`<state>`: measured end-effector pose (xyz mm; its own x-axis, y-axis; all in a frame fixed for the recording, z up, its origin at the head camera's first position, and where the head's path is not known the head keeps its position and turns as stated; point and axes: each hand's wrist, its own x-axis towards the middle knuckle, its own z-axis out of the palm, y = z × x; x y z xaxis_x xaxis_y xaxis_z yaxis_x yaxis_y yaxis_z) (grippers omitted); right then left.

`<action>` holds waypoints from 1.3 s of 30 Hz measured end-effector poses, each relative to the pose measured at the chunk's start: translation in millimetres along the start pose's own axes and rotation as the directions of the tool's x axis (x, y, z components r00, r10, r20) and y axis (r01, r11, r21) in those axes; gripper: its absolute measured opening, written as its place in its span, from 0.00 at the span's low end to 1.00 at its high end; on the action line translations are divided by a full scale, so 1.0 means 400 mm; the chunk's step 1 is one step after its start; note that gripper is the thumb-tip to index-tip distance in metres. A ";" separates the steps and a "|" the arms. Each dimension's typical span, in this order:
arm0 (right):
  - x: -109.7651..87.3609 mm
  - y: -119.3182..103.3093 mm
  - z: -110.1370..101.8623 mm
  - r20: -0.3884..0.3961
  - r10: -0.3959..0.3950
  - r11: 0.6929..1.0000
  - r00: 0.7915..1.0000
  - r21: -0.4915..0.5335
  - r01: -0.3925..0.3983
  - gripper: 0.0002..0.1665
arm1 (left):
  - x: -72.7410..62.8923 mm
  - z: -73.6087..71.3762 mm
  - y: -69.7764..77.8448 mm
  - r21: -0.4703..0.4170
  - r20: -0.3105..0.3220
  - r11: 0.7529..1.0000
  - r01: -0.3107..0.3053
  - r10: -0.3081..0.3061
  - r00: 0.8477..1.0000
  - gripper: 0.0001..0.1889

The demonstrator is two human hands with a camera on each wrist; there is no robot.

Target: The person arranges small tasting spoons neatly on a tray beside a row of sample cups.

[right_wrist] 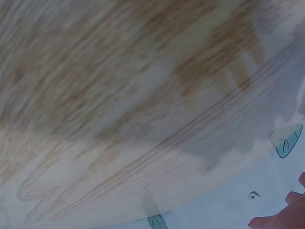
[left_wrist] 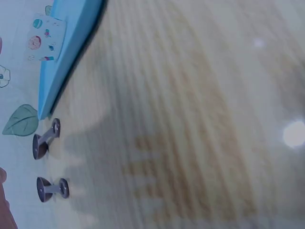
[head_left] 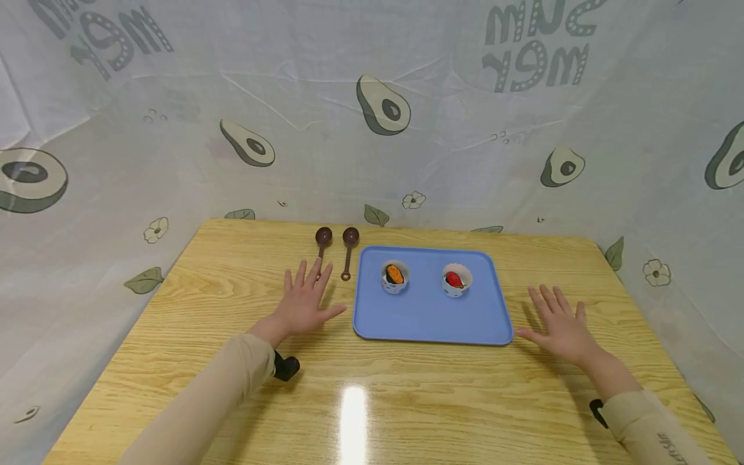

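Note:
In the head view a blue tray [head_left: 430, 323] lies on the wooden table, bearing two small patterned cups. The left cup [head_left: 395, 289] holds an orange and black piece [head_left: 394, 274]; the right cup [head_left: 455, 292] holds a red piece [head_left: 454, 279] that looks like a strawberry. Two dark brown spoons [head_left: 323, 236] [head_left: 351, 237] lie left of the tray. With fingers spread, my left hand [head_left: 305, 310] hovers left of the tray, its fingertips overlapping one spoon's handle. My right hand [head_left: 562, 328], also spread and holding nothing, is near the tray's right front corner.
A pale curtain [head_left: 314, 181] printed with avocados, leaves and flowers hangs behind and beside the table [head_left: 279, 413]. Bright light reflects off the tabletop near its front. Black straps sit at both wrists.

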<state>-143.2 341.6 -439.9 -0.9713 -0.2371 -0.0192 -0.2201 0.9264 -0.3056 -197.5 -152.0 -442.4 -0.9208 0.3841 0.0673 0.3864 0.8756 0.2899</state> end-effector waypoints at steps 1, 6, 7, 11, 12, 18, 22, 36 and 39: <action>0.000 -0.002 0.001 0.001 -0.002 1.000 1.000 -0.001 0.002 0.56 | 0.007 -0.002 0.003 0.001 0.004 1.000 0.001 -0.001 1.000 0.47; 0.002 -0.010 0.001 0.003 -0.011 1.000 1.000 -0.013 0.011 0.57 | 0.040 -0.005 0.012 -0.006 0.020 1.000 0.017 -0.017 1.000 0.46; 0.003 -0.012 0.000 0.003 -0.012 1.000 1.000 -0.015 0.012 0.57 | 0.046 -0.004 0.013 -0.008 0.024 1.000 0.021 -0.021 0.999 0.46; 0.004 -0.019 -0.002 -0.001 -0.020 0.999 1.000 -0.033 0.020 0.57 | 0.070 -0.003 0.017 -0.046 -0.007 0.999 0.009 -0.009 1.000 0.45; 0.005 -0.021 -0.001 -0.002 -0.023 0.999 1.000 -0.037 0.023 0.58 | 0.076 -0.004 0.019 -0.056 -0.017 0.998 0.004 -0.005 1.000 0.45; 0.009 -0.029 0.002 0.003 -0.033 0.998 0.999 -0.054 0.033 0.58 | 0.107 -0.005 0.031 -0.114 -0.059 0.993 -0.034 0.027 0.998 0.44; 0.008 -0.035 0.003 -0.008 -0.048 0.997 0.999 -0.054 0.047 0.57 | 0.130 -0.006 0.035 -0.173 -0.019 0.985 -0.004 0.001 1.000 0.43; -0.002 -0.047 0.001 -0.033 -0.078 0.996 0.996 -0.038 0.077 0.57 | 0.205 -0.015 0.028 -0.481 0.082 0.854 0.199 -0.182 0.980 0.41; -0.003 -0.047 0.007 -0.045 -0.092 0.995 0.995 -0.049 0.090 0.57 | 0.218 -0.016 0.026 -0.537 0.090 0.812 0.229 -0.214 0.973 0.42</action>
<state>-137.6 323.7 -436.7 -0.9500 -0.3078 0.0520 -0.3105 0.9146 -0.2591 -274.0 -111.5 -427.5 -0.9737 0.2124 -0.0826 0.0752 0.6415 0.7635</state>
